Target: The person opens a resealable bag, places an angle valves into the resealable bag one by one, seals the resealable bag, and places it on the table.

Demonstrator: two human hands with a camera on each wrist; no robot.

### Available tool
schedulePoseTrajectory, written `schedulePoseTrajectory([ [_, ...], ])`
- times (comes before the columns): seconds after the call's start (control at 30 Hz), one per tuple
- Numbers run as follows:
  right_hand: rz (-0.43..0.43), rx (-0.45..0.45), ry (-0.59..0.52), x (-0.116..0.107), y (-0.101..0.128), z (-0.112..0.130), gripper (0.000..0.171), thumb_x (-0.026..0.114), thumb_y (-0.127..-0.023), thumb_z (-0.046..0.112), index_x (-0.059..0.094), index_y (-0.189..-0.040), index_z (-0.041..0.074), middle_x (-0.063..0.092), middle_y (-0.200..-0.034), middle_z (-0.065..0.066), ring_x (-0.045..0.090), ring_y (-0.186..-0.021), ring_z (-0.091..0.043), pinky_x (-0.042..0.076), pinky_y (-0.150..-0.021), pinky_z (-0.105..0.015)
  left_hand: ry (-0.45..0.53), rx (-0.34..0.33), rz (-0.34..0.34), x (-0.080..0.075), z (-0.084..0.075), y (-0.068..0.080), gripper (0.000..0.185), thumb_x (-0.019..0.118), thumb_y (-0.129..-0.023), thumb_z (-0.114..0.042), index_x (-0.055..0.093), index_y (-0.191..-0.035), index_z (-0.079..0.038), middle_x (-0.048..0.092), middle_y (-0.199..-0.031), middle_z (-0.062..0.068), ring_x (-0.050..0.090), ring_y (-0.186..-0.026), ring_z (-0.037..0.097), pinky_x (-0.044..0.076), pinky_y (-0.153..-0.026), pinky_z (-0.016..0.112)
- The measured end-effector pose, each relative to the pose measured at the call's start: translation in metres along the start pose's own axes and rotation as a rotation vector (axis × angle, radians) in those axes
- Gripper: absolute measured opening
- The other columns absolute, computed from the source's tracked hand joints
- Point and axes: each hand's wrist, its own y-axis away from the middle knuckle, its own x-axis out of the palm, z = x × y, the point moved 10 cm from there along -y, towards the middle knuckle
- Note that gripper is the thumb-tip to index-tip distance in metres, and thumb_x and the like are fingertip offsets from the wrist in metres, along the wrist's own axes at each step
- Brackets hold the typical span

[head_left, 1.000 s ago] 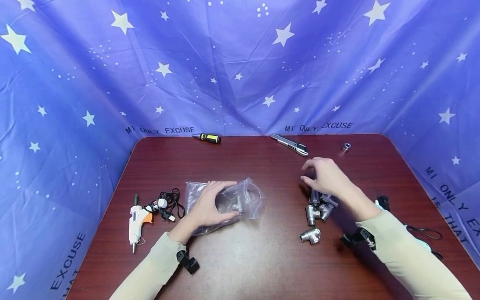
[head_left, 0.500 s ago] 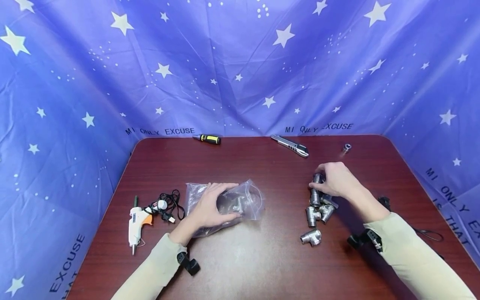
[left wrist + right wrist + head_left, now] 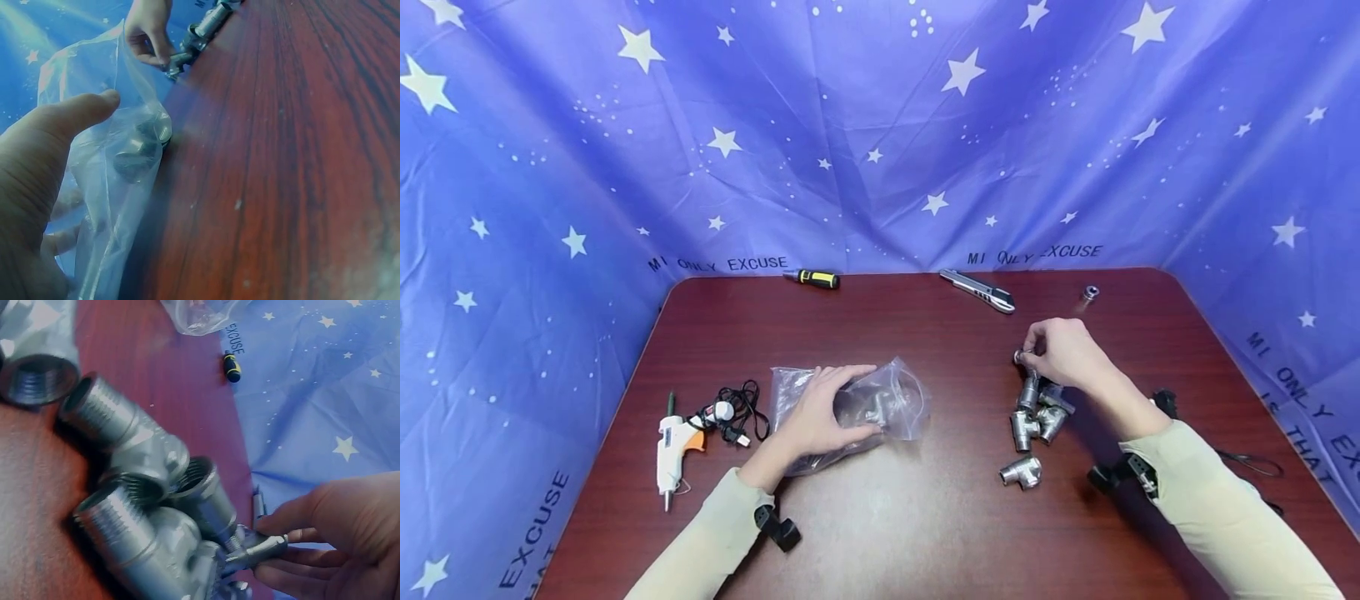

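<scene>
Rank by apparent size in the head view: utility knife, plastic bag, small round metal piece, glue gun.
Largest first:
1. plastic bag, partly covered
2. glue gun
3. utility knife
4. small round metal piece

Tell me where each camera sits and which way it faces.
Head: on the head, facing forward and down over the table; left hand, right hand and sleeves show.
Left wrist: on that wrist, facing past the plastic bag toward the right hand; both hands show.
Right wrist: on that wrist, facing metal pipe fittings and, beyond, the starry curtain; the right hand shows.
Head and right wrist both show the screwdriver.
</scene>
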Motion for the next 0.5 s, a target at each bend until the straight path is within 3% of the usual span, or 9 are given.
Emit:
schedulePoseTrajectory([
  [0.13,-0.015,0.005,-0.04,-0.006,-0.001,0.006,0.015,0.083,-0.079,0.015,0.069,-0.076,0.014,0.069,-0.067,0.004,0.059,-0.064,-0.014,0.048,-0.064,-0.035,-0.001,-0.019,0.011,0.003,0.003,0.0,0.088,0.094,-0.075,-0.042,0.058,-0.152,-0.02,0.066,-0.149,0.003,0.058,-0.142,0.032,0.025,-0.126,0.075],
  [0.33,0.006,-0.01,-0.179,-0.006,-0.004,0.03,0.02,0.084,-0.082,0.012,0.071,-0.096,0.009,0.076,-0.084,-0.002,0.07,-0.076,-0.014,0.058,-0.074,-0.035,-0.011,-0.022,0.022,0.004,0.002,0.0,0.087,0.094,-0.074,-0.043,0.058,-0.151,-0.021,0.067,-0.147,0.003,0.059,-0.14,0.032,0.022,-0.126,0.076],
  [0.5,0.024,-0.067,-0.272,-0.001,-0.008,0.057,0.02,0.082,-0.085,0.008,0.076,-0.103,0.006,0.076,-0.09,-0.005,0.072,-0.077,-0.012,0.063,-0.071,-0.029,-0.009,-0.015,0.025,0.004,0.0,0.0,0.087,0.094,-0.074,-0.042,0.059,-0.151,-0.02,0.067,-0.147,0.003,0.059,-0.14,0.032,0.022,-0.126,0.076],
])
